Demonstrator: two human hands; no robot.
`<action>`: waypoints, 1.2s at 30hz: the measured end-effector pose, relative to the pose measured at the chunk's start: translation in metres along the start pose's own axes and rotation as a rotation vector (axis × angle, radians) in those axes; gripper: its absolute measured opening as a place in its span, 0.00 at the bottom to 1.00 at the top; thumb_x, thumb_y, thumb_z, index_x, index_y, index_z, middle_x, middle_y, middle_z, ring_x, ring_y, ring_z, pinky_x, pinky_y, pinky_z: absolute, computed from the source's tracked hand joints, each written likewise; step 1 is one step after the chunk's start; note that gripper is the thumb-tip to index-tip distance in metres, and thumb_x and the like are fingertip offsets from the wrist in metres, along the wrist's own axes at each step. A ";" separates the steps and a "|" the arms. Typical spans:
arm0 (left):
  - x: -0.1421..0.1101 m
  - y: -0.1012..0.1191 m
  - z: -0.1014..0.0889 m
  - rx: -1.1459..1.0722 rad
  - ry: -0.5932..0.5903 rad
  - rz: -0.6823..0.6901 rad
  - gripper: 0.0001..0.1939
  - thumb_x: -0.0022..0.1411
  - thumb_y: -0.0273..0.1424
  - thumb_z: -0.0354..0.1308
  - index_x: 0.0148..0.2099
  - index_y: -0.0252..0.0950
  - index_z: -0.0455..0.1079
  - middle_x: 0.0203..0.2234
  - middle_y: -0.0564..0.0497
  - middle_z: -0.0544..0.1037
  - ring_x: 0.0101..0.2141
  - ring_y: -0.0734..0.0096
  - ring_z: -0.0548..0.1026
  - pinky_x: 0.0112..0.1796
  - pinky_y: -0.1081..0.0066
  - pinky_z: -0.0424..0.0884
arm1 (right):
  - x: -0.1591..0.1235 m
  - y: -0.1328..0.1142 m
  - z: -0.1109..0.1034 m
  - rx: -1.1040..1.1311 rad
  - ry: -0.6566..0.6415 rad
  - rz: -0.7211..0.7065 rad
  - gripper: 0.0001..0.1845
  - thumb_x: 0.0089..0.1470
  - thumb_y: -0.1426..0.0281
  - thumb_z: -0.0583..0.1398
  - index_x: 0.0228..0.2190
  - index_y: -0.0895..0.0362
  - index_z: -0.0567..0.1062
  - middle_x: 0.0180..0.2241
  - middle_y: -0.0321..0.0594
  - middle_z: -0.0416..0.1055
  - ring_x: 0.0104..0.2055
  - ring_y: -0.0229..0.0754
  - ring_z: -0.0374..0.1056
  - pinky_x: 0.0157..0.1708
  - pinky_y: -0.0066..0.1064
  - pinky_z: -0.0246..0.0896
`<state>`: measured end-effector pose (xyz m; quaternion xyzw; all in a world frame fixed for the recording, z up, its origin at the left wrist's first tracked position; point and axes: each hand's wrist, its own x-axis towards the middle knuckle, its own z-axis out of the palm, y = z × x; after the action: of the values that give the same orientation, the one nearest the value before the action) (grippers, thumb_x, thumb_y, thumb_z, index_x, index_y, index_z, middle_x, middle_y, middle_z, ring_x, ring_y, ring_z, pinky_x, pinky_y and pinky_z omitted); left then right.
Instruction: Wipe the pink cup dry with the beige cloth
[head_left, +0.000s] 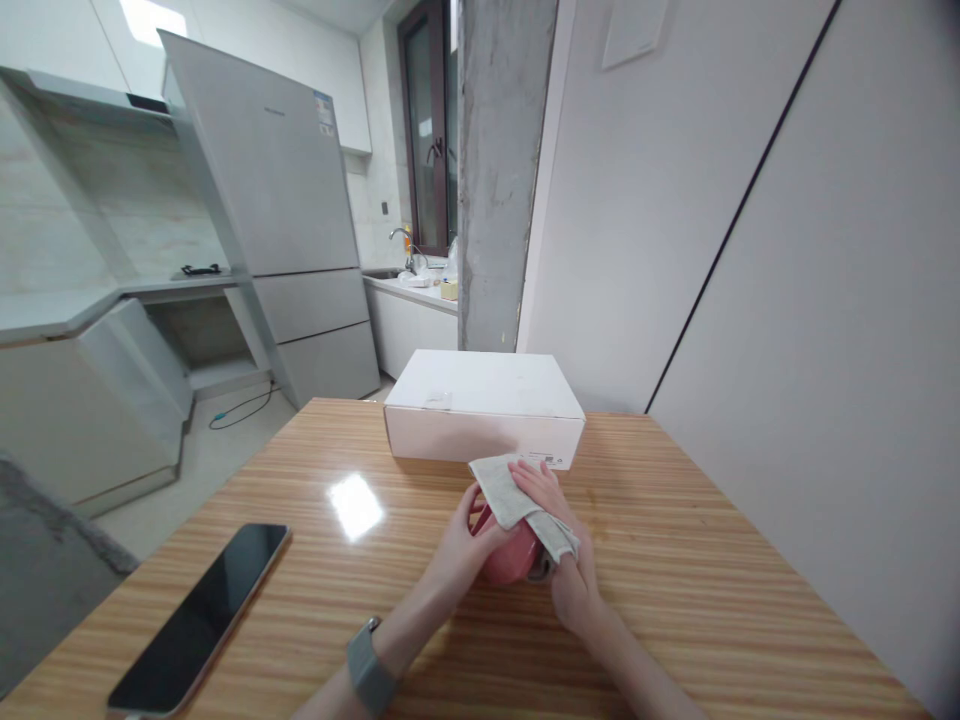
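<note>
A rounded pink object is near the middle of the table, mostly covered by hands and cloth, so its kind does not show. My left hand is wrapped round its left side, thumb toward me. Over its top lies a folded light grey cloth. My right hand presses the cloth against the pink object from the right, with part of the cloth draped across the hand. Some fingers of both hands are hidden. A grey watch is on my left wrist.
Just behind my hands stands a closed white box on the wooden table. A black-screened phone lies at the left. Farther back are a silver refrigerator, a grey pillar and a sink counter.
</note>
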<state>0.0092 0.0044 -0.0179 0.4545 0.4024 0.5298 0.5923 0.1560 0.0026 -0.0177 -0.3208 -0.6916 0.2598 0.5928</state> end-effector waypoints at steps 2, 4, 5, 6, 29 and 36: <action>-0.002 0.002 -0.001 -0.002 -0.061 -0.029 0.38 0.43 0.40 0.70 0.56 0.37 0.64 0.46 0.42 0.74 0.50 0.53 0.71 0.50 0.60 0.65 | 0.003 -0.004 0.003 0.056 0.080 0.057 0.21 0.57 0.61 0.51 0.47 0.49 0.76 0.51 0.39 0.73 0.62 0.51 0.57 0.64 0.51 0.38; -0.005 0.007 -0.001 -0.016 -0.134 -0.051 0.40 0.41 0.38 0.71 0.57 0.38 0.63 0.48 0.43 0.73 0.50 0.52 0.70 0.51 0.59 0.65 | 0.006 -0.009 0.006 0.148 0.163 0.171 0.20 0.57 0.62 0.52 0.46 0.49 0.77 0.50 0.38 0.74 0.61 0.50 0.57 0.64 0.49 0.40; -0.007 0.012 0.000 -0.024 -0.166 -0.057 0.41 0.40 0.37 0.72 0.57 0.39 0.64 0.49 0.43 0.73 0.50 0.53 0.70 0.51 0.59 0.64 | 0.008 -0.012 0.008 0.203 0.201 0.247 0.19 0.57 0.62 0.52 0.45 0.49 0.77 0.50 0.38 0.74 0.61 0.49 0.58 0.63 0.48 0.42; -0.009 0.016 0.000 -0.028 -0.202 -0.065 0.41 0.39 0.35 0.72 0.57 0.39 0.64 0.49 0.44 0.72 0.50 0.53 0.70 0.51 0.59 0.64 | 0.010 -0.014 0.009 0.259 0.237 0.325 0.19 0.56 0.63 0.53 0.45 0.50 0.77 0.50 0.38 0.74 0.60 0.49 0.58 0.63 0.47 0.44; -0.007 0.020 -0.008 -0.052 -0.159 -0.225 0.41 0.41 0.43 0.71 0.57 0.36 0.66 0.52 0.38 0.73 0.48 0.49 0.73 0.39 0.63 0.73 | 0.010 -0.013 0.009 0.309 0.227 0.344 0.18 0.56 0.59 0.56 0.45 0.50 0.77 0.50 0.38 0.74 0.60 0.49 0.58 0.63 0.45 0.44; -0.004 0.019 -0.007 -0.003 -0.143 -0.145 0.48 0.29 0.30 0.76 0.57 0.36 0.65 0.51 0.39 0.72 0.43 0.54 0.76 0.42 0.63 0.71 | 0.011 0.013 0.005 0.406 0.443 0.458 0.21 0.54 0.58 0.58 0.48 0.52 0.75 0.52 0.37 0.72 0.60 0.46 0.59 0.63 0.43 0.43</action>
<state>-0.0026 0.0019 -0.0016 0.4599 0.3901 0.4526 0.6569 0.1518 0.0194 -0.0209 -0.3914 -0.3915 0.4418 0.7060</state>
